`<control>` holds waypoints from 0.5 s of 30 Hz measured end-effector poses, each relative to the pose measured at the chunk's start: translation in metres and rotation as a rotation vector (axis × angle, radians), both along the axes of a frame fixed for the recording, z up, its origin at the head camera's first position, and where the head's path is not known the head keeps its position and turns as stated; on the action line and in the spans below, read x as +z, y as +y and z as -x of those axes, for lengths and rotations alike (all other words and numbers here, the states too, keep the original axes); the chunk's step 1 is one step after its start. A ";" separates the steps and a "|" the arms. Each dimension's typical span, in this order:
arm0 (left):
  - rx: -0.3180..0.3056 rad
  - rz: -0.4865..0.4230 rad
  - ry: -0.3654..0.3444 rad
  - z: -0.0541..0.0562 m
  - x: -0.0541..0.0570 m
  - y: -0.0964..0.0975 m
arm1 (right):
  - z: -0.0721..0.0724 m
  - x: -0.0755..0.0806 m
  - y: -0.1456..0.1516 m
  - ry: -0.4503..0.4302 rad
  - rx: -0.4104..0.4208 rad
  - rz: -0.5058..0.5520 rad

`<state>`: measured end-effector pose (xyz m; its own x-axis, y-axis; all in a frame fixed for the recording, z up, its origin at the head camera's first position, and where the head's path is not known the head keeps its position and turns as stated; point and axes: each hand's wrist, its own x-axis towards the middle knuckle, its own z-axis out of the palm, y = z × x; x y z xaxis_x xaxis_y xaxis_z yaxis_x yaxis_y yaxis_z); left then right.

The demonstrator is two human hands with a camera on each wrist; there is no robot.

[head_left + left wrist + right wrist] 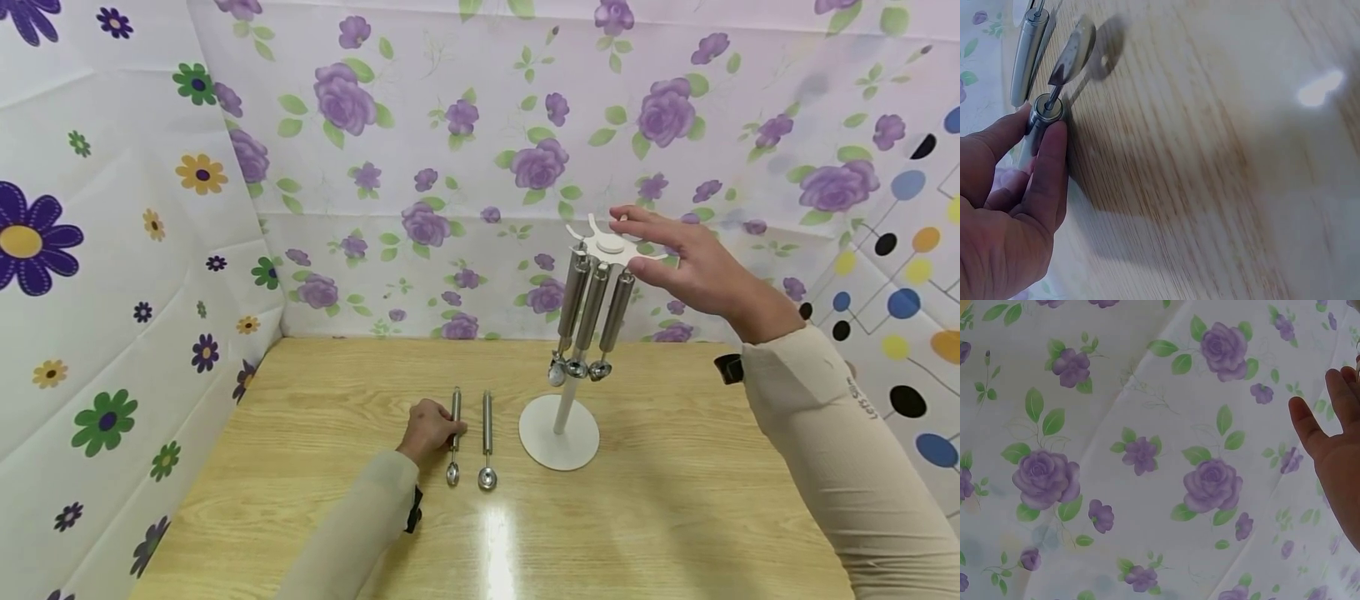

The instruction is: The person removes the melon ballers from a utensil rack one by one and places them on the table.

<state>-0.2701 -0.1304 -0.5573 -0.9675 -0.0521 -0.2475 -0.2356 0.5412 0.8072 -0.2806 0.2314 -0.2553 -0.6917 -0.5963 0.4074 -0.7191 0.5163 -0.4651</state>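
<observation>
My left hand (pixel 430 429) pinches the handle of a steel melon baller (pixel 455 408) between thumb and fingers. In the left wrist view its scoop end (pixel 1075 53) tilts up off the wood, casting a shadow. A second melon baller (pixel 487 425) lies just to its right. Several similar steel tools (pixel 592 308) hang from the hooks of a white stand (pixel 558 433). My right hand (pixel 697 262) is spread at the stand's hooked top (pixel 609 244), thumb by a hook; whether it touches is unclear. The right wrist view shows this hand (pixel 1344 462) with fingers extended.
A light wood table (pixel 315 467) carries the stand and the loose tools. Behind it hangs a cloth (pixel 420 167) with purple roses. Patterned cloths also close off the left side (pixel 135 275) and the right side (pixel 900 350).
</observation>
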 end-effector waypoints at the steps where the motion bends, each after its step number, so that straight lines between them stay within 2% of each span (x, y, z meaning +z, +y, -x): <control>1: 0.004 -0.004 -0.004 0.000 0.000 0.000 | 0.000 0.000 0.000 0.001 0.002 0.001; 15: 0.013 -0.016 0.013 0.000 -0.005 0.001 | 0.000 -0.001 0.000 0.017 0.006 0.012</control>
